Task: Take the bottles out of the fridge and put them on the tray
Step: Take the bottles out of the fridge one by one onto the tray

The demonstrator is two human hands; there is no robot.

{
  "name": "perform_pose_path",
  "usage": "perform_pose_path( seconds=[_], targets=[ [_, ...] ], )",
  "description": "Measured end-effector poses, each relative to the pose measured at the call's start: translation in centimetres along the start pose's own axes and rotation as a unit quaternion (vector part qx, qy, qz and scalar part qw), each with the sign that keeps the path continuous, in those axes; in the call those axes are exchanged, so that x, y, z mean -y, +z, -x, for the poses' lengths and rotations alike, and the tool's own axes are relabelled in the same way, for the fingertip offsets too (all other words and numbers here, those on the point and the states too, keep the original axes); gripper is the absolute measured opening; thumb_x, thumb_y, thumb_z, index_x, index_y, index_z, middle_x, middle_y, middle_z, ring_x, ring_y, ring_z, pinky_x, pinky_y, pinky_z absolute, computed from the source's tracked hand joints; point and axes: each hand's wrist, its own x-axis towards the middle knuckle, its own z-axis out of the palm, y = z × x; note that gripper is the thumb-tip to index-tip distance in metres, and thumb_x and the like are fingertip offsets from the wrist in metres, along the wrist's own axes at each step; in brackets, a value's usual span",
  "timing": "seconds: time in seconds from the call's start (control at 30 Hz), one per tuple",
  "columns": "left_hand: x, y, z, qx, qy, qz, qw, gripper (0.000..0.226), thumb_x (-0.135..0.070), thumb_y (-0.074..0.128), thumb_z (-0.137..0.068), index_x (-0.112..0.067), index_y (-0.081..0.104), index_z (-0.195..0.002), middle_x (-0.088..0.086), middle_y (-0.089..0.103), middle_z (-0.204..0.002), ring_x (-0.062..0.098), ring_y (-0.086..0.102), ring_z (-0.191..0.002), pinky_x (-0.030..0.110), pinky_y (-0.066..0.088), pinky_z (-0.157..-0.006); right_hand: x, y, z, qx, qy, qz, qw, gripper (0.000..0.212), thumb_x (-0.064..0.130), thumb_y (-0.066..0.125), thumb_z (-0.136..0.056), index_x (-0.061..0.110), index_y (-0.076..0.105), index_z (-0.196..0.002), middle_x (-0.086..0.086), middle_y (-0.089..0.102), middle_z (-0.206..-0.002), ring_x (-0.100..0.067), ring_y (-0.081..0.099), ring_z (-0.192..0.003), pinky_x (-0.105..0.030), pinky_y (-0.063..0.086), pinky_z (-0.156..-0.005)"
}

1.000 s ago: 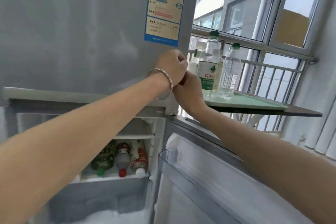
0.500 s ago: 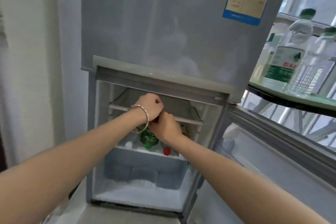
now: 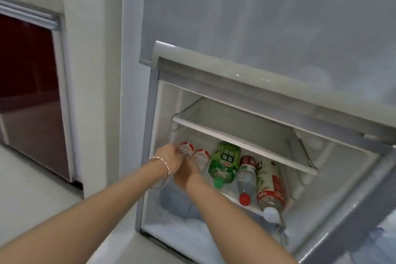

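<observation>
Both hands reach into the open lower fridge compartment: left hand, silver bangle at the wrist, curled on a clear red-and-white-labelled bottle, right hand on its twin, grip closure unclear. Right of them on the same shelf lie a green bottle, a red-capped clear bottle and a white-capped red-labelled bottle.

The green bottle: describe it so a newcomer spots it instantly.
Look into the open lower fridge compartment, at the shelf under the bare one. Five bottles lie there side by side; the green bottle is the middle one, the only all-green one, with its green cap toward you.
</observation>
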Motion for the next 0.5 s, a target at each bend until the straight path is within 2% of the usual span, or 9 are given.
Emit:
perform_pose_path(
  seconds=[0.07, 0.1, 0.13, 0.17, 0.23, 0.27, 0.33, 0.4, 0.5],
  targets=[
    [0.4, 0.3, -0.4, -0.002, -0.015, 0.004, 1.000, 0.033, -0.019, 0.050, -0.092, -0.009, 0.062, -0.121, 0.017, 0.066, -0.121, 0.033, 0.062, -0.112, 0.035, 0.051, -0.093, -0.1, 1.2, -0.8, -0.023, -0.010, 0.076, 0.997, 0.039, 0.017, 0.039, -0.100, 0.004, 0.044, -0.136, -0.017, 0.046, -0.142, -0.015, 0.051, -0.116, -0.018, 0.039, -0.099],
    [0.6, 0.5, -0.4, -0.003, -0.024, 0.008, 1.000, 0.034, -0.019, 0.050, -0.091, -0.009, 0.062, -0.122, 0.017, 0.066, -0.121, 0.034, 0.062, -0.111, 0.036, 0.052, -0.093, 0.0, 2.0, -1.2, -0.034, 0.016, 0.103, 0.994, 0.035, 0.020, 0.042, -0.100, 0.006, 0.050, -0.131, -0.013, 0.054, -0.134, -0.002, 0.052, -0.097, -0.007, 0.040, -0.083],
    [0.8, 0.7, -0.4, -0.002, -0.031, 0.013, 0.999, 0.035, -0.018, 0.050, -0.090, -0.009, 0.062, -0.122, 0.017, 0.066, -0.121, 0.034, 0.062, -0.110, 0.037, 0.052, -0.092, -0.2, 2.7, -1.5, -0.044, 0.041, 0.077, 0.995, 0.033, 0.021, 0.044, -0.099, 0.006, 0.053, -0.128, -0.008, 0.058, -0.127, 0.002, 0.049, -0.086, -0.005, 0.038, -0.074],
    [1.0, 0.8, -0.4, -0.002, -0.037, 0.016, 0.999, 0.035, -0.019, 0.050, -0.090, -0.009, 0.062, -0.121, 0.017, 0.066, -0.121, 0.034, 0.062, -0.110, 0.036, 0.052, -0.093, -0.3, 3.2, -1.7, -0.036, 0.023, 0.097, 0.994, 0.033, 0.017, 0.042, -0.099, 0.005, 0.053, -0.128, -0.007, 0.057, -0.124, -0.001, 0.052, -0.091, -0.009, 0.040, -0.079],
    [1.5, 1.1, -0.3, -0.001, -0.045, 0.017, 0.999, 0.035, -0.019, 0.050, -0.090, -0.011, 0.062, -0.122, 0.016, 0.066, -0.120, 0.032, 0.062, -0.111, 0.033, 0.050, -0.095, -0.1, 3.2, -1.6, -0.042, -0.020, 0.108, 0.993, 0.034, 0.005, 0.035, -0.099, 0.003, 0.048, -0.130, -0.016, 0.052, -0.131, -0.023, 0.052, -0.118, -0.029, 0.040, -0.096],
    [1.9, 1.1, -0.4, 0.001, -0.048, 0.013, 0.999, 0.036, -0.018, 0.050, -0.090, -0.011, 0.061, -0.124, 0.015, 0.066, -0.121, 0.031, 0.061, -0.113, 0.030, 0.048, -0.095, 0.0, 3.0, -1.3, -0.053, -0.015, 0.089, 0.994, 0.034, 0.003, 0.035, -0.097, 0.003, 0.049, -0.128, -0.019, 0.052, -0.131, -0.030, 0.052, -0.121, -0.035, 0.040, -0.097],
    [2.4, 1.1, -0.7, -0.002, -0.053, 0.000, 0.999, 0.039, -0.016, 0.051, -0.090, -0.012, 0.058, -0.128, 0.013, 0.062, -0.128, 0.029, 0.058, -0.119, 0.028, 0.044, -0.097, 0.1, 1.6, -0.2, -0.056, -0.004, 0.090, 0.994, 0.028, 0.006, 0.047, -0.093, 0.007, 0.059, -0.118, -0.017, 0.061, -0.118, -0.030, 0.060, -0.108, -0.034, 0.047, -0.086],
    [2.4, 0.9, -0.7, -0.012, -0.052, -0.009, 0.999, 0.039, -0.013, 0.050, -0.091, -0.011, 0.055, -0.130, 0.013, 0.060, -0.131, 0.029, 0.055, -0.122, 0.028, 0.042, -0.099, -0.2, 0.0, 1.2, -0.117, -0.027, 0.097, 0.988, 0.024, 0.012, 0.065, -0.081, 0.008, 0.067, -0.105, -0.016, 0.067, -0.098, -0.029, 0.066, -0.089, -0.031, 0.051, -0.072],
    [1.2, 0.1, -0.4, -0.014, -0.024, -0.031, 0.999, 0.040, -0.008, 0.043, -0.093, -0.008, 0.050, -0.133, 0.016, 0.057, -0.132, 0.031, 0.054, -0.122, 0.030, 0.043, -0.100, -0.7, -2.7, 3.1, -0.134, -0.039, 0.078, 0.987, 0.042, 0.018, 0.079, -0.062, 0.019, 0.069, -0.103, -0.005, 0.069, -0.076, -0.022, 0.068, -0.070, -0.025, 0.048, -0.059]
  ],
)
